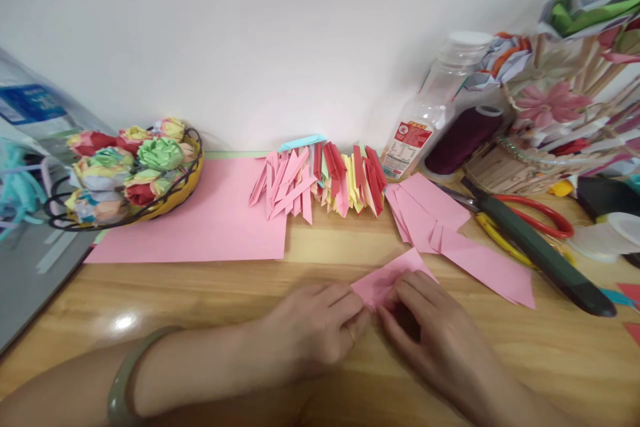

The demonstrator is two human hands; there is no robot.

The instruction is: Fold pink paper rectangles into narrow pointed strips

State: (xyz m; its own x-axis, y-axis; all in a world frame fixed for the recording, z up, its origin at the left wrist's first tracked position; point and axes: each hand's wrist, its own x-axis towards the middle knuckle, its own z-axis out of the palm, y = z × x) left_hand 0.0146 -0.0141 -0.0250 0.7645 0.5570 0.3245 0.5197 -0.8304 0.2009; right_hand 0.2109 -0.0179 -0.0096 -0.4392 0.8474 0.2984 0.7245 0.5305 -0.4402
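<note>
Between my two hands a small pink piece of paper (373,285) lies on the wooden table. My left hand (320,320) has its fingers closed at the paper's left lower edge. On the other side my right hand (425,320) pinches the lower right part of the same sheet, thumb and fingers together. The fingers hide the paper's near edge. Just beyond are more pink paper pieces (480,267), overlapping in a loose pile. Farther back stands a row of folded paper strips (285,183) in pink, red and yellow.
A basket (193,187) of paper flowers sits on large pink sheets (240,227) at left. Toward the right are a clear bottle (415,127), a purple thread spool (465,140), a dark-handled cutter (545,247), red-handled scissors (545,213) and a stick-built holder (505,167) with paper flowers.
</note>
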